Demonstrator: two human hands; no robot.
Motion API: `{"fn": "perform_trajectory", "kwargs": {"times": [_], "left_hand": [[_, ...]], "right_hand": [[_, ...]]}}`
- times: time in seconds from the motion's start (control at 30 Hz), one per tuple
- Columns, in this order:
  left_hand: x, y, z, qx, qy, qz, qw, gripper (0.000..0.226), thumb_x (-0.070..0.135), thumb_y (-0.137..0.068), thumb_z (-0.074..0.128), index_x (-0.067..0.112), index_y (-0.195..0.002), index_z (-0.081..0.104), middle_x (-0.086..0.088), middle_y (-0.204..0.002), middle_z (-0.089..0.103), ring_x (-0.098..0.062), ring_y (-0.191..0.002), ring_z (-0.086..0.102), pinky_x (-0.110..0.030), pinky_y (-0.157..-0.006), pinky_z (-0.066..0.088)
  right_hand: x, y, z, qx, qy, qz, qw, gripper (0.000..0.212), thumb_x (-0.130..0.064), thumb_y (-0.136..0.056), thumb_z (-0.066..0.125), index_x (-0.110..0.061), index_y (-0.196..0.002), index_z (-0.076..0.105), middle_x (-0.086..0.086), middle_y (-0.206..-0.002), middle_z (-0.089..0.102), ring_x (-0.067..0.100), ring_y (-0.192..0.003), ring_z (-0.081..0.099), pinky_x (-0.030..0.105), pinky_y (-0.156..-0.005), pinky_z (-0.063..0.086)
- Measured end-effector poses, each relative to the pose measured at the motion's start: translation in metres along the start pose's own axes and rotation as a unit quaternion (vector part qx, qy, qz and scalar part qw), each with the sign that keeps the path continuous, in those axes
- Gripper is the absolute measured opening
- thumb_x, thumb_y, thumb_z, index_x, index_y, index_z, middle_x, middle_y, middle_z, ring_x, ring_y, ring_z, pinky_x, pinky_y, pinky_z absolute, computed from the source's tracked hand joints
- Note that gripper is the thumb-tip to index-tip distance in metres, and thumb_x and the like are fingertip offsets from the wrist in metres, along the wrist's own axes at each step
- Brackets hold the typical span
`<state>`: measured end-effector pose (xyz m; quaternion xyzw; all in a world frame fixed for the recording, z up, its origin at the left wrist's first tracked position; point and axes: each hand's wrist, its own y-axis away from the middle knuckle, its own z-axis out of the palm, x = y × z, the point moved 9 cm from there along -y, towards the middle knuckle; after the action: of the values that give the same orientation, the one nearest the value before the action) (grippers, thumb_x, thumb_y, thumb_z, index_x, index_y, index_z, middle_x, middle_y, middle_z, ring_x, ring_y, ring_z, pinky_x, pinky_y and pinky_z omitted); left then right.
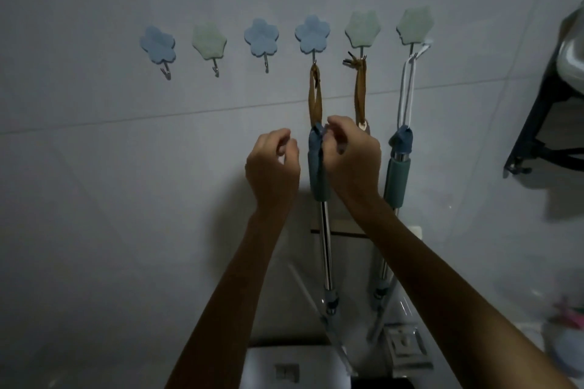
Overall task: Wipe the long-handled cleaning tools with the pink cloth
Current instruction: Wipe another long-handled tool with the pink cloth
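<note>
Three long-handled tools hang on a tiled wall. The left tool [318, 177] has a teal grip and a steel shaft, and hangs by a brown strap [315, 95] from a blue flower hook [313, 35]. My right hand [352, 158] pinches the top of that grip where the strap joins it. Just left of the grip, my left hand [274, 164] is raised with curled fingers and holds nothing. A second brown strap [360, 88] carries a tool mostly hidden behind my right hand. The right tool [397, 180] hangs on a white cord. No pink cloth is clearly in view.
Three bare flower hooks [210, 41] line the wall to the left. A dark metal bracket [534, 123] holds a basin at the right edge. A white toilet tank [294, 366] sits below my arms. Small pinkish items [568, 316] lie at the lower right.
</note>
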<state>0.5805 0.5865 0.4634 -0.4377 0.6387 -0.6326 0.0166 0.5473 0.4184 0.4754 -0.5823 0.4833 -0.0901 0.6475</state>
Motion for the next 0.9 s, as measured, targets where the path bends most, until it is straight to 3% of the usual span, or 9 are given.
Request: {"fn": "perform_trajectory", "kwargs": {"times": [0.1, 0.23, 0.37, 0.5, 0.67, 0.8, 0.9], "left_hand": [[-0.018, 0.024, -0.004, -0.035, -0.040, -0.039, 0.998, 0.038, 0.031, -0.093, 0.047, 0.007, -0.109, 0.072, -0.007, -0.103, 0.073, -0.018, -0.088, 0.069, -0.026, -0.079, 0.057], [-0.027, 0.068, -0.017, -0.048, -0.052, -0.042, 0.997, 0.030, 0.021, -0.093, 0.058, 0.005, -0.115, 0.069, -0.011, -0.115, 0.072, -0.025, -0.105, 0.068, -0.033, -0.092, 0.053], [-0.039, 0.119, -0.022, -0.099, -0.076, -0.071, 0.990, 0.037, 0.026, -0.093, 0.057, 0.004, -0.121, 0.068, -0.015, -0.125, 0.067, -0.029, -0.119, 0.063, -0.044, -0.101, 0.052], [-0.040, 0.159, -0.030, -0.148, -0.095, -0.081, 0.981, 0.037, 0.023, -0.094, 0.061, 0.007, -0.127, 0.066, -0.016, -0.136, 0.061, -0.030, -0.130, 0.055, -0.037, -0.109, 0.041], [-0.029, 0.212, -0.048, -0.200, -0.103, -0.088, 0.970, 0.035, 0.017, -0.094, 0.066, 0.009, -0.129, 0.064, -0.016, -0.140, 0.058, -0.030, -0.133, 0.052, -0.036, -0.108, 0.039], [-0.010, 0.260, -0.069, -0.225, -0.079, -0.080, 0.968, 0.032, 0.008, -0.089, 0.070, 0.004, -0.121, 0.068, -0.017, -0.130, 0.064, -0.030, -0.123, 0.059, -0.030, -0.102, 0.042], [-0.003, 0.296, -0.086, -0.246, -0.062, -0.077, 0.964, 0.029, 0.007, -0.087, 0.070, 0.003, -0.117, 0.069, -0.015, -0.122, 0.067, -0.027, -0.116, 0.061, -0.026, -0.099, 0.043]], "right_hand": [[0.004, 0.019, -0.005, -0.036, 0.026, 0.015, 0.999, 0.031, -0.019, -0.100, 0.050, 0.003, -0.108, 0.069, 0.017, -0.089, 0.073, 0.022, -0.078, 0.071, 0.021, -0.078, 0.053], [0.003, 0.057, -0.016, -0.087, 0.088, 0.034, 0.992, 0.026, -0.012, -0.095, 0.063, 0.000, -0.118, 0.065, 0.016, -0.100, 0.069, 0.025, -0.093, 0.067, 0.008, -0.086, 0.035], [0.014, 0.107, -0.018, -0.180, 0.123, 0.079, 0.973, 0.045, -0.016, -0.093, 0.068, -0.006, -0.135, 0.057, 0.015, -0.122, 0.064, 0.028, -0.113, 0.059, 0.026, -0.096, 0.036], [0.027, 0.153, -0.025, -0.241, 0.147, 0.152, 0.947, 0.056, -0.022, -0.092, 0.070, -0.012, -0.143, 0.052, 0.014, -0.145, 0.052, 0.031, -0.135, 0.046, 0.045, -0.115, 0.033], [0.020, 0.209, -0.055, -0.248, 0.163, 0.150, 0.943, 0.056, -0.021, -0.088, 0.075, -0.011, -0.139, 0.055, 0.014, -0.141, 0.056, 0.033, -0.130, 0.052, 0.047, -0.108, 0.045], [0.021, 0.258, -0.084, -0.281, 0.185, 0.197, 0.921, 0.060, -0.026, -0.092, 0.069, -0.018, -0.147, 0.047, 0.011, -0.149, 0.047, 0.029, -0.138, 0.043, 0.041, -0.117, 0.031], [0.015, 0.291, -0.109, -0.286, 0.199, 0.191, 0.918, 0.057, -0.028, -0.089, 0.070, -0.016, -0.142, 0.051, 0.014, -0.142, 0.052, 0.032, -0.129, 0.051, 0.050, -0.107, 0.045]]}}
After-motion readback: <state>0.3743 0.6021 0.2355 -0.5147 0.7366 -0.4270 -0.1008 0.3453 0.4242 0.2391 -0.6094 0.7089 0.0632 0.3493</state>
